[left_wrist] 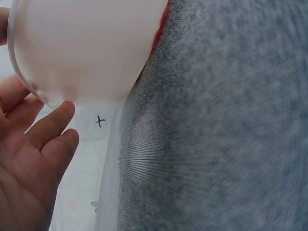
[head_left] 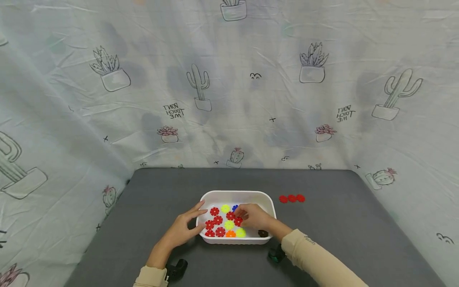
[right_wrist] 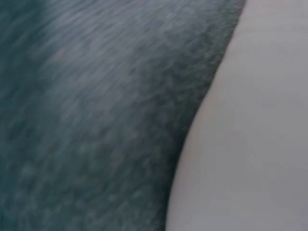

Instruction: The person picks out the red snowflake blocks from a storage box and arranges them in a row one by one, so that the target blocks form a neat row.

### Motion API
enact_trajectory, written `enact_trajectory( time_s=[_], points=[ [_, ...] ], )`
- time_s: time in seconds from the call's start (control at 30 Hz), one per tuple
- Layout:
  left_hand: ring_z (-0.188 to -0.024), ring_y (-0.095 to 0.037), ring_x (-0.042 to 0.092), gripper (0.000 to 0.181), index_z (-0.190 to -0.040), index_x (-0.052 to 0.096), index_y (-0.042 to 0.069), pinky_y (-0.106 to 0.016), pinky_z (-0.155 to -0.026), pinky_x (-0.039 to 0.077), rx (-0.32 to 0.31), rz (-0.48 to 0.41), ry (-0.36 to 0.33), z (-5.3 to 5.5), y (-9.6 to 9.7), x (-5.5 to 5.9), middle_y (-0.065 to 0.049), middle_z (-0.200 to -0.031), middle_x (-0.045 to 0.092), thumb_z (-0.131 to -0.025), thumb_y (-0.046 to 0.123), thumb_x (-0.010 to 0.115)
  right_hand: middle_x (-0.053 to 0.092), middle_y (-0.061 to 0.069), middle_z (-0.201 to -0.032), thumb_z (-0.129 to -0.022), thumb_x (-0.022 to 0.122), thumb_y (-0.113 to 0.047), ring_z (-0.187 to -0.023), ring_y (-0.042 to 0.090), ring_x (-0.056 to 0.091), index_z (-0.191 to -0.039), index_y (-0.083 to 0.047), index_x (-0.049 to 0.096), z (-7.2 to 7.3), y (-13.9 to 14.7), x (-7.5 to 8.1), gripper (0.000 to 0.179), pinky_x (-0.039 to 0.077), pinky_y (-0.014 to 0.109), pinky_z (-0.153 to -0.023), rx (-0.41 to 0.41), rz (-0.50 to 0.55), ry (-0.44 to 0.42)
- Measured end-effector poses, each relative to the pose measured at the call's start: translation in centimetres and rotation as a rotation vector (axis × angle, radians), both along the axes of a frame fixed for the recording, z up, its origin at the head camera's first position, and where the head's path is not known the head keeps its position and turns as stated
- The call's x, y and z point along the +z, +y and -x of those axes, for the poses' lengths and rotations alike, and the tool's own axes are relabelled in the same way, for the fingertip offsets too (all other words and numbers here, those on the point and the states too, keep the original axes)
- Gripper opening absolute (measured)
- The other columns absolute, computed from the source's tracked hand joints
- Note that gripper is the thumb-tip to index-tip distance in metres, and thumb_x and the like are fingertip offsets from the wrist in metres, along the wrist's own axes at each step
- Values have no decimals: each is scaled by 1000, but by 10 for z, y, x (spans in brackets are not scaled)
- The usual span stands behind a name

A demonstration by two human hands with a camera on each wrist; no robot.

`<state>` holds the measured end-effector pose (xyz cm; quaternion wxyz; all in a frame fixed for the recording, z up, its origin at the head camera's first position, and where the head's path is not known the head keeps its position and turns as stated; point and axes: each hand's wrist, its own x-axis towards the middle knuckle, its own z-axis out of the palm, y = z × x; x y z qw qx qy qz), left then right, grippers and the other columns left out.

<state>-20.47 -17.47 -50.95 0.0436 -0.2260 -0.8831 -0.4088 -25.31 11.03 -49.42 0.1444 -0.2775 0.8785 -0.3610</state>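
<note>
A white plastic tray (head_left: 234,240) holds several small notched, flower-shaped plastic discs in red, yellow, blue, orange and a dark color. My left hand (head_left: 183,228) is at the tray's left end with its fingers spread and fairly straight, fingertips right at the rim. In the left wrist view, that hand (left_wrist: 29,149) shows beside the tray's pale outer wall (left_wrist: 86,53). My right hand (head_left: 254,217) reaches into the tray over its right side, with thumb and bent fingers pinching a red disc (head_left: 238,221). The right wrist view shows only the tray's wall (right_wrist: 250,144) up close, no hand.
Three red discs (head_left: 292,198) lie in a row on the grey table (head_left: 322,223), right of the tray. A dark disc (head_left: 263,233) sits in the tray's near right corner. A white cactus-print cloth (head_left: 229,119) hangs behind the table and along its sides.
</note>
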Motion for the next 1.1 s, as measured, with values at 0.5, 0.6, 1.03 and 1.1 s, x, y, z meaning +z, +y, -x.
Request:
enact_trajectory(
  time_s=[0.5, 0.6, 1.03, 1.1],
  points=[
    [-134, -34, 41, 46, -128, 60, 11, -63, -101, 35, -2, -10, 0, -1, 0, 2, -5, -151, 38, -86, 27, 67, 64, -1, -94, -76, 75, 1, -84, 10, 55, -100, -8, 66, -1, -4, -4, 27, 53, 27, -82, 23, -146, 151],
    [-134, -34, 41, 46, -128, 60, 11, -62, -102, 35, 1, -11, -10, -1, 1, 2, -4, -151, 38, -86, 26, 67, 61, -2, -91, -76, 75, -1, -80, 9, 51, -98, -9, 66, -2, -4, -4, 25, 51, 24, -78, 23, -162, 163],
    [-134, -34, 41, 46, -128, 60, 10, -62, -101, 35, -6, -13, -4, 3, -2, 2, -5, -150, 39, -86, 26, 67, 51, -3, -93, -78, 74, -4, -78, 8, 44, -97, -14, 68, -3, -4, 0, 23, 44, 19, -71, 15, -186, 173],
    [-134, -34, 41, 46, -128, 60, 10, -62, -101, 36, -6, -9, -6, 4, -2, 2, -4, -150, 39, -86, 27, 67, 52, -3, -92, -78, 74, -4, -77, 8, 45, -97, -13, 68, -3, -4, 1, 22, 44, 20, -70, 15, -175, 171]
  ],
)
